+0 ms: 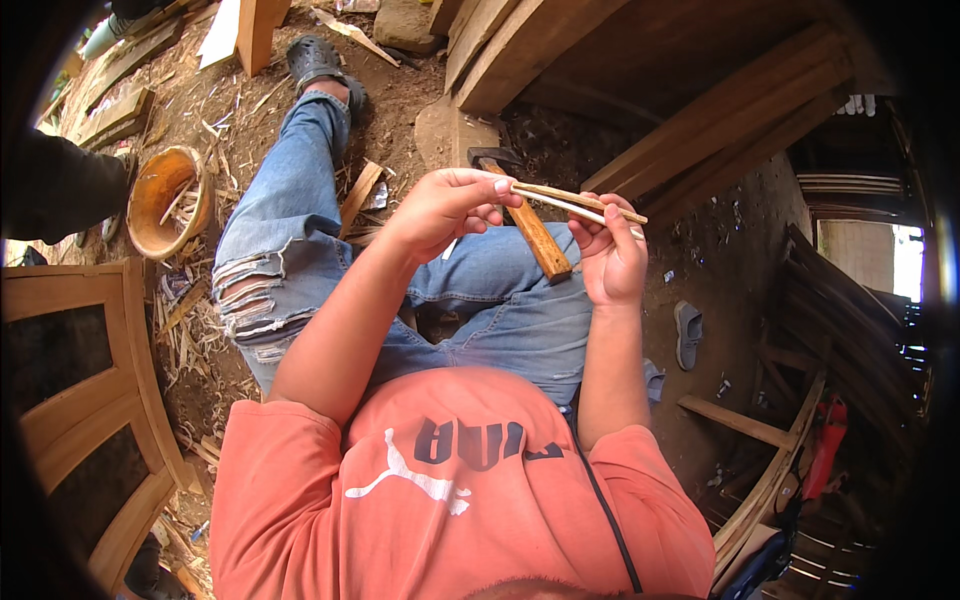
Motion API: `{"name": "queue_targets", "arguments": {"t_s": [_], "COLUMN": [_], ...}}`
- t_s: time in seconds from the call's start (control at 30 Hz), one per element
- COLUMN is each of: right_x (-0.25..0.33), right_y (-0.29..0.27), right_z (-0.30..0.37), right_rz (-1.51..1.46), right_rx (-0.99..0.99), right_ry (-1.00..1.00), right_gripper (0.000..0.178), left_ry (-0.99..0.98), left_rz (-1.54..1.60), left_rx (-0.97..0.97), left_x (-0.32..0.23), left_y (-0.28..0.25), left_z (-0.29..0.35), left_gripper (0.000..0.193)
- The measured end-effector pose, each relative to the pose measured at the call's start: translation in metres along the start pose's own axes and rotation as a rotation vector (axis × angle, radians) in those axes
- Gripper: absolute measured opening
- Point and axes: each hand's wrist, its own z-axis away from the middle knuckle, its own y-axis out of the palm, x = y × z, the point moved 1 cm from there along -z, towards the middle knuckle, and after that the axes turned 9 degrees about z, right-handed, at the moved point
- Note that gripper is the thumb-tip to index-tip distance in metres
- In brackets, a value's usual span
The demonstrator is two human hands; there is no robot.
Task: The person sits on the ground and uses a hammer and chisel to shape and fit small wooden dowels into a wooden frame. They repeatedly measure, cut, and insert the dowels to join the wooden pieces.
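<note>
My left hand pinches the left ends of two thin wooden sticks between thumb and fingertips. One strip is tan, the other paler; they lie nearly side by side, spreading slightly toward the right. At their other end my right hand has its fingers closed round them, and the tips poke out past it. Below the sticks, a hammer with a yellowish wooden handle rests against my jeans-clad thigh, its dark metal head pointing away from me.
Left of my leg stands an orange-brown bucket holding wood scraps, beside someone's dark trouser leg. A wooden frame is at the left. Large timber boards slant at upper right. A grey clog lies on the dirt floor, which is littered with shavings.
</note>
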Motion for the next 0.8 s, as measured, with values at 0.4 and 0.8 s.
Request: {"name": "queue_targets", "arguments": {"t_s": [0.4, 0.8], "right_x": [0.002, 0.011], "right_y": [0.013, 0.017], "right_z": [0.003, 0.007], "right_rz": [0.23, 0.331], "right_rx": [-0.042, -0.002], "right_ry": [-0.072, -0.176], "right_gripper": [0.021, 0.024], "left_ry": [-0.026, 0.055], "left_rz": [0.023, 0.025], "left_rx": [-0.091, -0.048], "left_x": [0.005, 0.01], "left_y": [-0.005, -0.004], "left_z": [-0.003, -0.007], "left_gripper": [0.023, 0.028]}}
